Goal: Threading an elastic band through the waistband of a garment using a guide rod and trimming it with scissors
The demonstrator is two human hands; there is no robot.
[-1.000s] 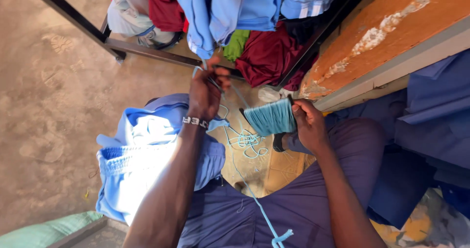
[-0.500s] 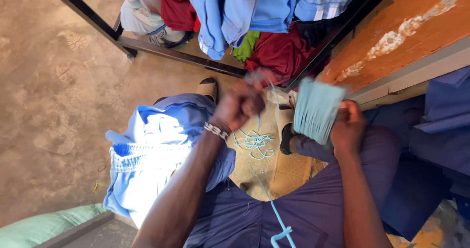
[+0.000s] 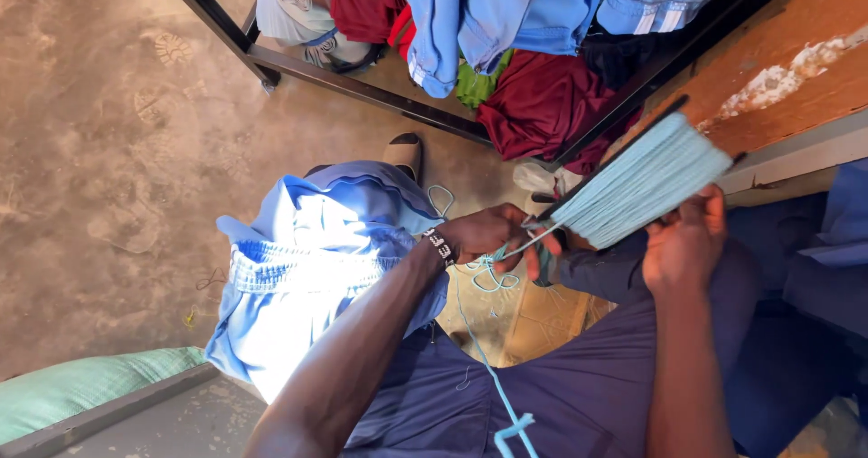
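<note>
Fingers (image 3: pixel 696 218) on up-right-slanting yarn card (image 3: pixel 644 185)

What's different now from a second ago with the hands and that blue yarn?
The right hand has lifted the flat card wound with light blue yarn up and rightward toward the wooden bench. The left hand has dropped from near the hanging clothes and now pinches the strand close to the card. Each hand keeps its hold; the blue garment stays on the lap.
</note>
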